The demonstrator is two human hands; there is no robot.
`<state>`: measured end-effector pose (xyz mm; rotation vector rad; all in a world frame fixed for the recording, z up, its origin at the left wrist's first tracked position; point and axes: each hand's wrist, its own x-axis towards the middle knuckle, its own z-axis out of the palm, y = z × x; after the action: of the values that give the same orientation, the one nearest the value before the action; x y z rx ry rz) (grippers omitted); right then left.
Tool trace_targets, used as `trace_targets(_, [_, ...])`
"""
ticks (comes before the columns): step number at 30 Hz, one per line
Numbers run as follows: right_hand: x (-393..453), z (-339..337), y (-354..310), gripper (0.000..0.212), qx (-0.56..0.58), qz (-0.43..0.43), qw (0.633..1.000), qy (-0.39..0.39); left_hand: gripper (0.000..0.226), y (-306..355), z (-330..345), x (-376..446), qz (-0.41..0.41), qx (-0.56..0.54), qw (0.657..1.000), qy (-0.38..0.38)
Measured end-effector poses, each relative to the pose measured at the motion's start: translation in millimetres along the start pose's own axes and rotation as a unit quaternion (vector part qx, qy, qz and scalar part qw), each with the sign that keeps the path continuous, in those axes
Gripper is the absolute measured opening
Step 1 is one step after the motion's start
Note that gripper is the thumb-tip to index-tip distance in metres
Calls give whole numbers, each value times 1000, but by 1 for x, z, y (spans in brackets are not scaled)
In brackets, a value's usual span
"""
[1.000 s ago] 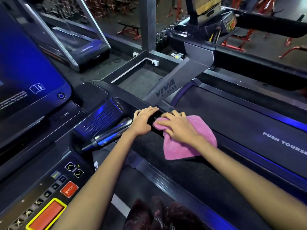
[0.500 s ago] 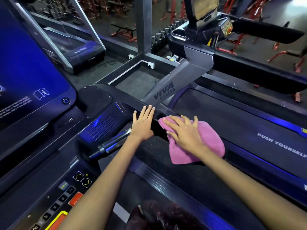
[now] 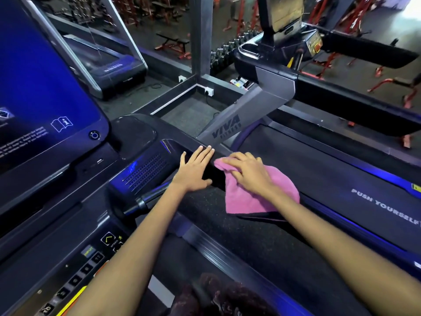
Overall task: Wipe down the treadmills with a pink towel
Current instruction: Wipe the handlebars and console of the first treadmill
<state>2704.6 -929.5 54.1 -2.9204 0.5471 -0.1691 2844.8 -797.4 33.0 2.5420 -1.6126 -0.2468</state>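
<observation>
Since 1.0 s ago, the left hand [image 3: 194,171] has flattened: its fingers [image 3: 204,153], then curled over the black side handrail [image 3: 205,179], now lie straight and close together, palm down on the rail beside the speaker grille [image 3: 145,171]. Over the same span the right hand [image 3: 249,173] and the pink towel [image 3: 257,197] have shifted only slightly along the rail, and the camera has tipped so that less of the control panel [image 3: 91,258] shows at the lower left. The right fingers are spread and a little bent, pressing the towel's upper edge onto the rail; the cloth drapes over the rail's outer side, just beside the left hand without clearly touching it. As for progress, the wipe seems to sit near the front end of this 1 rail, close to the console. No streaks or damp marks show which surfaces are already done, so that cannot be told. By my reading, much remains: the long padded stretch of rail toward the camera, the big screen [image 3: 41,83], the control panel, and the neighbouring treadmill [image 3: 341,169] with its own console [image 3: 296,42].
</observation>
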Motion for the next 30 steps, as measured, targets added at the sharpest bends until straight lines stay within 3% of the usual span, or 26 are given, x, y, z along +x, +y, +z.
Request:
trace_targets(4, [3, -1, 25, 36, 135, 44, 990, 12, 100, 1, 2, -1, 12, 7, 1000, 7])
trace_targets(7, [23, 1, 4, 35, 83, 66, 994, 13, 108, 3, 4, -2, 12, 23, 1000, 17])
trace_targets(10, [18, 2, -11, 40, -22, -6, 1000, 11, 113, 3, 3, -2, -9, 6, 1000, 20])
trace_targets(14, [-2, -2, 14, 41, 29, -103, 994, -26, 113, 3, 1, -2, -12, 15, 1000, 1])
trace_targets(16, [4, 0, 25, 38, 90, -84, 992, -22, 113, 4, 2, -2, -13, 28, 1000, 0])
trace_targets(19, [29, 4, 16, 37, 130, 22, 991, 1, 113, 4, 2, -2, -16, 30, 999, 0])
trace_targets(22, [44, 6, -16, 40, 31, 70, 997, 10, 110, 3, 3, -2, -22, 2, 1000, 14])
trace_targets(25, [27, 9, -27, 46, -67, -1, 998, 0, 108, 1, 2, -1, -41, -63, 997, 32])
trace_targets(30, [3, 8, -12, 47, -59, 10, 998, -16, 110, 0, 2, 0, -50, -96, 993, 38])
